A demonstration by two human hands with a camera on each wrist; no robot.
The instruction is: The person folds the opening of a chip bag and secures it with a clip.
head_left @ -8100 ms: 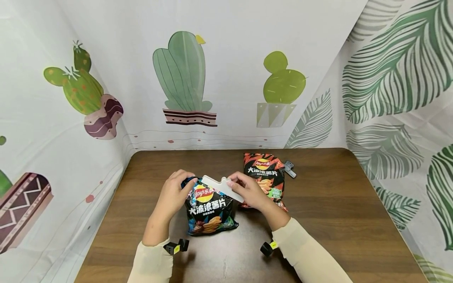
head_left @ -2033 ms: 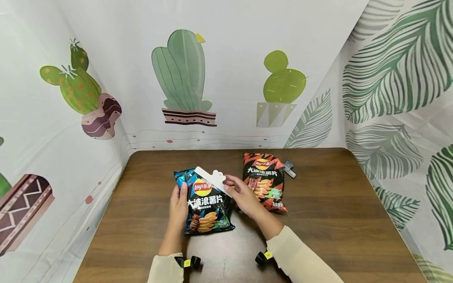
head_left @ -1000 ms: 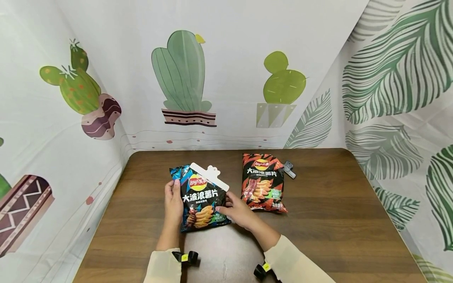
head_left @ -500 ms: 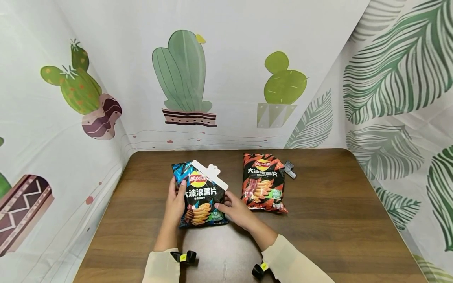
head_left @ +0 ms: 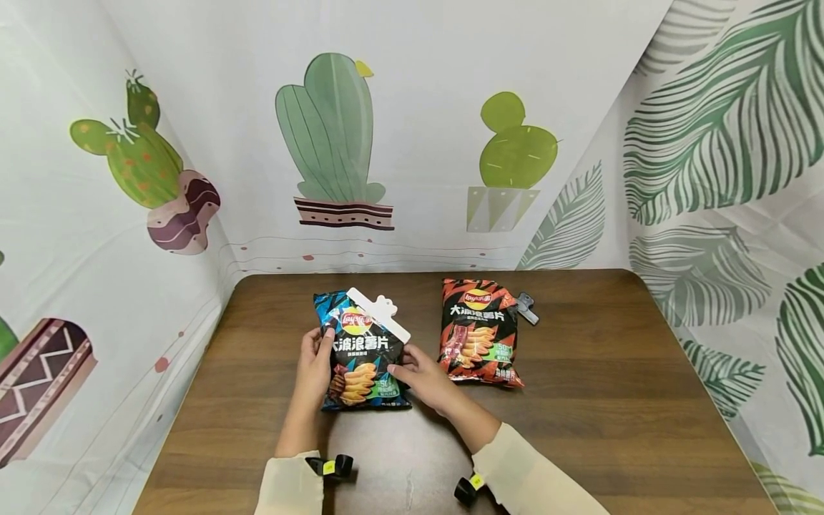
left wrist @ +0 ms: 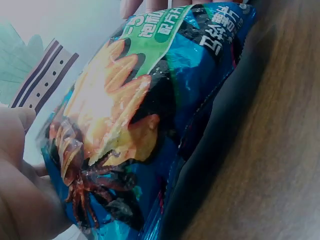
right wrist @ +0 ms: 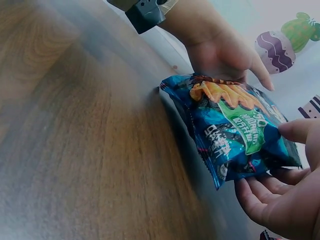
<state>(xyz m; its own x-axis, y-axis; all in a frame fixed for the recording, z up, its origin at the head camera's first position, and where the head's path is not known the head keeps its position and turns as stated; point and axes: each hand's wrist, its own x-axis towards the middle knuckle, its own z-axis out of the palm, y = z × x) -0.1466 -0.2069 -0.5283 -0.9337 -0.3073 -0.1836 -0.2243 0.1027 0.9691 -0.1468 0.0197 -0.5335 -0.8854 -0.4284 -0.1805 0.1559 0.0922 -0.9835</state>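
A blue and black bag of potato chips [head_left: 363, 372] is between my hands on the left half of the table. A white sealing clip [head_left: 380, 315] sits slantwise across its top right corner. My left hand [head_left: 315, 365] grips the bag's left side, thumb on the front. On the opposite side my right hand [head_left: 421, 378] holds the lower right edge, its thumb on the front and fingers underneath, as the right wrist view shows. That view also has the bag's bottom edge [right wrist: 200, 145] close above the tabletop; I cannot tell whether it touches.
A red and black chip bag [head_left: 476, 336] lies to the right on the brown wooden table [head_left: 592, 400]. Beside its upper right corner is a grey clip [head_left: 526, 307]. A white cloth [head_left: 425, 143] printed with cacti hangs behind the table.
My right hand has let go of the white clip and taken the bag's right side. My left hand has moved down from the top corner. The bag has shifted slightly away and left.
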